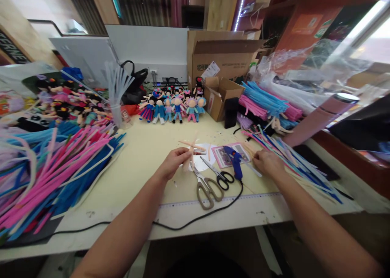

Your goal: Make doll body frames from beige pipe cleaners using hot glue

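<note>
My left hand (174, 163) pinches a peach-coloured pipe-cleaner figure (192, 149) with several thin limbs, held up over the table. My right hand (268, 163) is at the right with its fingers curled closed, beside some thin peach strips (248, 147); what lies in the fingers is hidden. Between the hands lie scissors with beige handles (207, 188), smaller scissors with black handles (224, 178) and a blue glue gun (234, 162). The glue gun rests partly on a pink-edged card (221, 156). A white round sheet (201, 164) shows beneath the figure.
Piles of coloured pipe cleaners (73, 164) cover the left side, and more (304, 168) lie at the right. Finished small dolls (176, 107) stand at the back before cardboard boxes (225, 59). A pink flask (323, 117) is at right. The glue gun's black cord (183, 228) crosses the front edge.
</note>
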The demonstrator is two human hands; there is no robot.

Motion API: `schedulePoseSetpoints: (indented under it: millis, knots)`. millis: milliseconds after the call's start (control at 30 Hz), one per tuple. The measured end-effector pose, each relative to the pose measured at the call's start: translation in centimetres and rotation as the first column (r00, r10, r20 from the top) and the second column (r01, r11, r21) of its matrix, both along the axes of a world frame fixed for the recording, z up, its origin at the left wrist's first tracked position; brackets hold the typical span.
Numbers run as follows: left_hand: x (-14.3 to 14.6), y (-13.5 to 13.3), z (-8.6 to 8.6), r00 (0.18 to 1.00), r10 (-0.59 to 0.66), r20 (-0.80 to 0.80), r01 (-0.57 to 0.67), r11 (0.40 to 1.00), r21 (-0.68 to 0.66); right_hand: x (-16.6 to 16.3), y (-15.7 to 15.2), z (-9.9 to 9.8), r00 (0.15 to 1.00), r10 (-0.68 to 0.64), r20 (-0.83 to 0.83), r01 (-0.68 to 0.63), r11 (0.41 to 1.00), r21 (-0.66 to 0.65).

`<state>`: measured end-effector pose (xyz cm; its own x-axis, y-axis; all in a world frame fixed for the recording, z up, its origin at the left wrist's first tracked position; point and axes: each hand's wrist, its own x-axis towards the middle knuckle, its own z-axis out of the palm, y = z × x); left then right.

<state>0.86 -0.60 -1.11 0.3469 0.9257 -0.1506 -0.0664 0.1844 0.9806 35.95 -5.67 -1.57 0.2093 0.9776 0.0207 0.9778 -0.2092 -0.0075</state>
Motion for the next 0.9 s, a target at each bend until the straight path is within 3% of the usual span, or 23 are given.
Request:
schedulePoseSetpoints:
  millis: [133,267,333,433,533,633,767,900]
  knots:
    - [0.0,0.0,0.3,1.0,0.008,0.029,-0.007,1.0,-0.017,0.2,0.0,0.9,0.939,-0.072,-0.335,0.073,0.997,-0.008]
    - [0.1,0.0,0.4,1.0,0.009,0.004,-0.009,0.999,-0.039,0.6,-0.6,2.7,0.851,-0.052,-0.522,0.065,0.998,0.007]
    - [0.1,0.0,0.5,1.0,0.013,0.008,-0.013,0.999,-0.038,0.9,-1.1,3.6,0.705,-0.052,-0.707,0.085,0.996,0.011]
    - [0.1,0.0,0.5,0.999,0.024,0.029,-0.023,0.999,-0.041,1.2,-1.7,4.6,0.399,-0.064,-0.915,0.18,0.984,0.01]
    - [0.1,0.0,0.4,0.999,0.019,0.045,-0.017,0.999,-0.048,1.5,-2.1,5.1,0.238,-0.049,-0.97,0.28,0.96,0.02]
    - [0.0,0.1,0.3,0.998,0.002,0.057,0.001,0.999,-0.041,1.6,-2.6,6.0,0.184,0.019,-0.983,0.356,0.931,0.085]
    - [-0.1,0.1,0.0,0.997,-0.018,0.072,0.019,1.0,-0.01,0.0,-5.3,9.3,0.112,0.186,-0.976,0.37,0.904,0.215]
    - [0.0,0.1,-0.1,0.998,-0.001,0.06,0.002,1.0,-0.013,-4.6,-9.6,12.2,0.149,0.305,-0.941,0.274,0.902,0.335]
